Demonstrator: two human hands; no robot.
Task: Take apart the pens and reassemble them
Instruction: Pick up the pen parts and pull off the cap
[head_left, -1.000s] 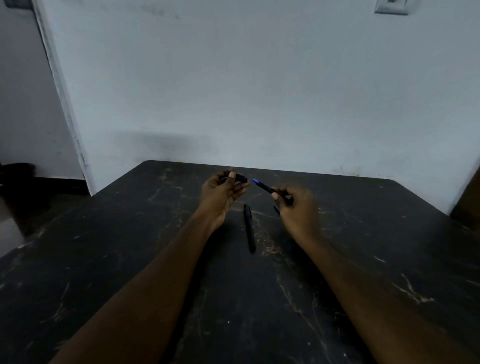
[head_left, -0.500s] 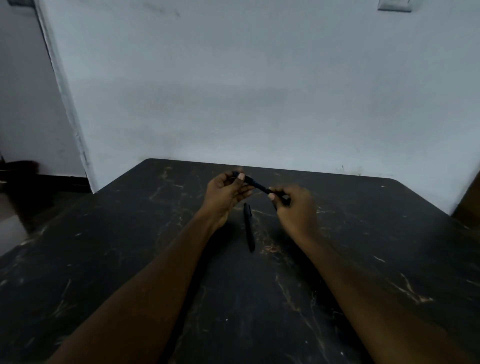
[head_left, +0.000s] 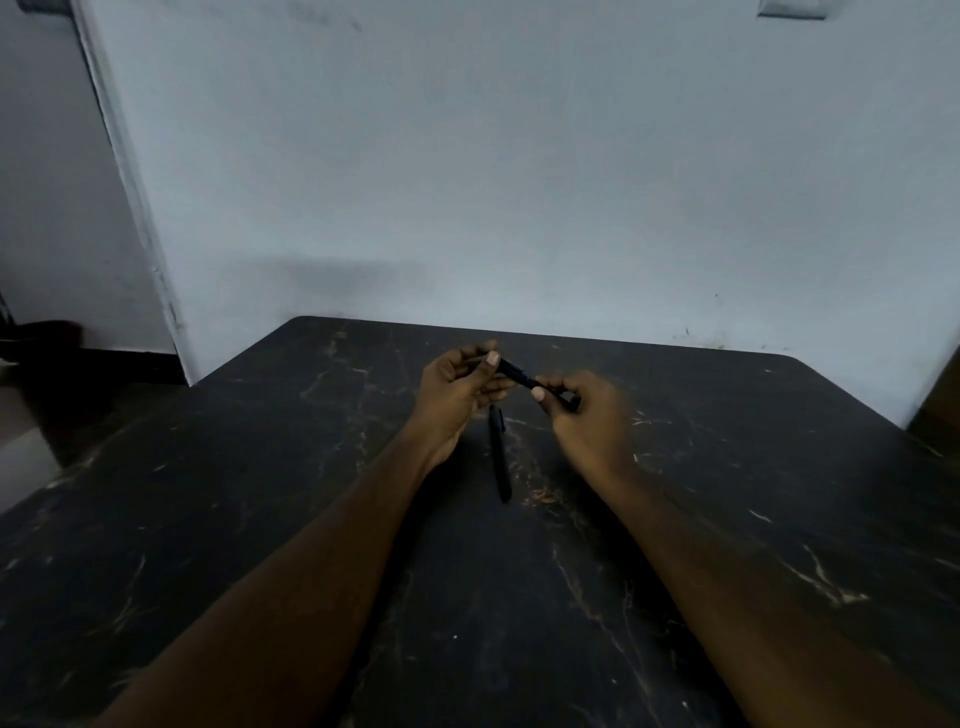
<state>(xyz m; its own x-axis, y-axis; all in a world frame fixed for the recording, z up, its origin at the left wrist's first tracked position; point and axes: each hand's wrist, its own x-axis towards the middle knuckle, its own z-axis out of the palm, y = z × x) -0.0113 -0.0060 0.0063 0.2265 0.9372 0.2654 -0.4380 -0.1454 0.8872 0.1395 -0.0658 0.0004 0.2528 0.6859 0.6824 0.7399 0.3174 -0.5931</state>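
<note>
Above the far middle of the dark table I hold one black pen between both hands. My left hand pinches its cap end with thumb and fingers. My right hand grips the barrel end, whose tail sticks out past my fingers. The two parts meet with no gap showing. A second black pen lies on the table just below my hands, pointing toward me, whole and untouched.
The black marble-patterned table runs up to a pale wall at the back. Its left edge drops to the floor by a white door frame. A dark brown object stands at the far right.
One second ago the cap in my left hand was apart from the barrel and its blue tip showed. The hands have come together, and the tip is now inside the cap.
</note>
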